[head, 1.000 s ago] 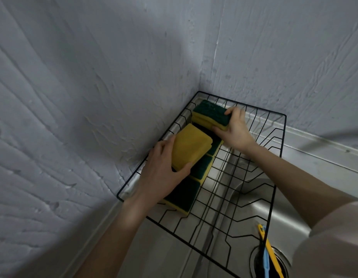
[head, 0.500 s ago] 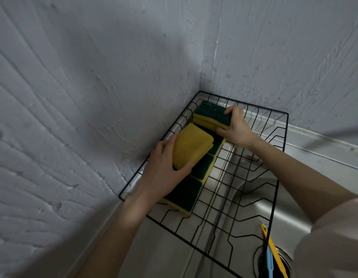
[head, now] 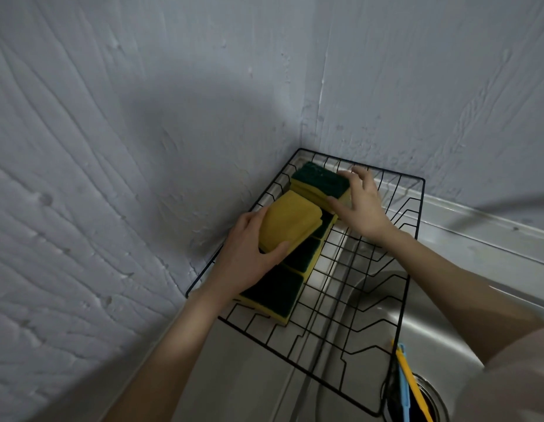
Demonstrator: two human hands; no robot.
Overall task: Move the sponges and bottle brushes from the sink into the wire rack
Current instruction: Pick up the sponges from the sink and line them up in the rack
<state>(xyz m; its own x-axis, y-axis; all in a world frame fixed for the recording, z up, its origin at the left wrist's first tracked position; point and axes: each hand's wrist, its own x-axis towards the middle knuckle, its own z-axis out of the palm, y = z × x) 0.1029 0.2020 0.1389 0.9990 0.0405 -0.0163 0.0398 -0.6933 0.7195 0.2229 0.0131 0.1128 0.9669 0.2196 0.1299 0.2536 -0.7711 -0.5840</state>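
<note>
Sponges are lining the wall side of the black wire rack (head: 415, 236), which is sitting over the corner of the steel sink (head: 441, 327) where two white textured walls (head: 112, 147) are meeting. The left hand (head: 249, 254) is clenching a yellow-face-up sponge (head: 287, 222), thumb pressing its near edge and fingers wrapping the wall-side edge, holding it tilted on top of the row. Directly beneath that grip, two sponges are lying green side up: a middle sponge (head: 304, 252) just under the held one and a nearest sponge (head: 273, 295) running back past the wrist toward the person. Beyond the left grip, toward the wall corner, the right hand (head: 360, 205) is grasping the end of a green-topped sponge (head: 321, 179), which is resting on yellow sponge layers below it; the thumb is lying along its near yellow side and the fingers are curling over the far end. How many sponges that far stack is holding cannot be told. Well away from both grips, near the person's right sleeve (head: 508, 379), a yellow brush handle (head: 412, 382) and a blue brush handle (head: 404, 388) are standing in the sink drain (head: 435, 397), just outside the rack's near corner; their bristles are hidden. No brand, label or writing is showing on the sponges, rack or handles.
</note>
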